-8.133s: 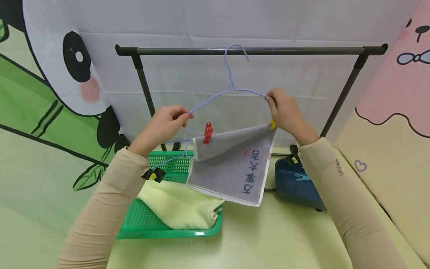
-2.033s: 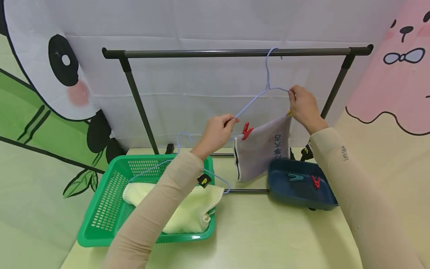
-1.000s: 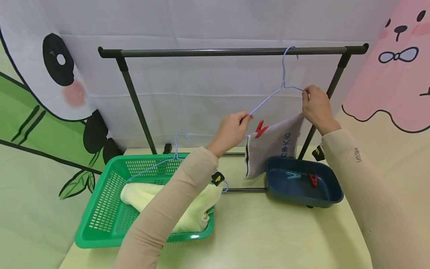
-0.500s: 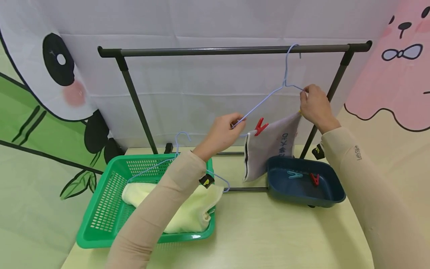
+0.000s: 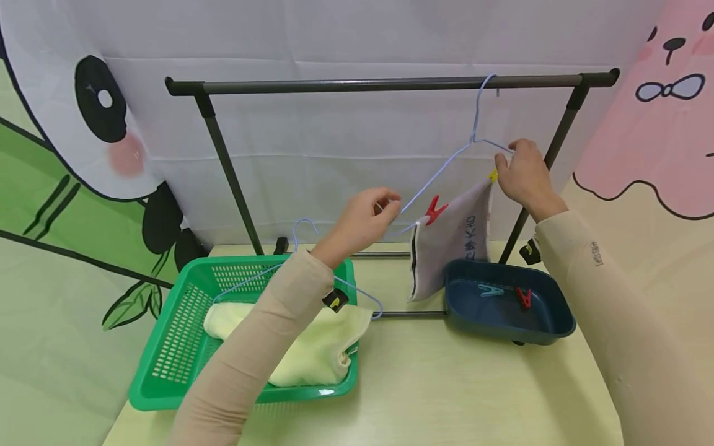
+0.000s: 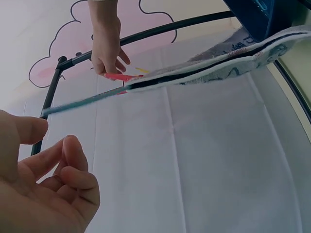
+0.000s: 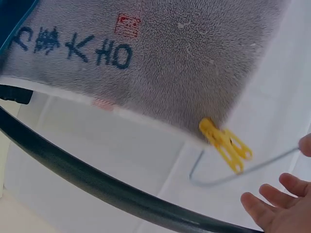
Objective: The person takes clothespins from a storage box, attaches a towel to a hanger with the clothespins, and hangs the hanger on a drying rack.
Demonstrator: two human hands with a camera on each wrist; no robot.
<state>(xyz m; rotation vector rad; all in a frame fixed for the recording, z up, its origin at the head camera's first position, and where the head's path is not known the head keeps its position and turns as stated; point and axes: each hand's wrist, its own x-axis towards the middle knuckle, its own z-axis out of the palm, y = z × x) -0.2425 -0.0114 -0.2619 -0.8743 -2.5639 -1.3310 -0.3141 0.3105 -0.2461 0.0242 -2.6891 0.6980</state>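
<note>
A light-blue wire hanger (image 5: pixel 475 127) hooks over the rail near its right end. From it hangs a grey towel (image 5: pixel 452 241) with dark lettering, held by a red clothespin (image 5: pixel 435 210) and a yellow clothespin (image 7: pixel 224 144). My left hand (image 5: pixel 365 220) is just off the hanger's left end, fingers loosely curled and holding nothing; the left wrist view shows a gap between thumb and fingers (image 6: pixel 73 150). My right hand (image 5: pixel 524 176) is at the hanger's right end, its fingers (image 7: pixel 257 208) spread and the thumb beside the wire.
A dark clothes rack (image 5: pixel 334 87) spans the table (image 5: pixel 435 384). At left, a green basket (image 5: pixel 162 396) holds a folded yellow cloth (image 5: pixel 312 359) and a second wire hanger (image 5: pixel 245 284). A navy tray (image 5: pixel 535 334) at right holds a blue clothespin (image 5: pixel 491 290) and a red one.
The hanger went from being held in both hands to hanging on the rail, and moved right with the towel. Both hands have now loosened from it; the left has drawn slightly away.
</note>
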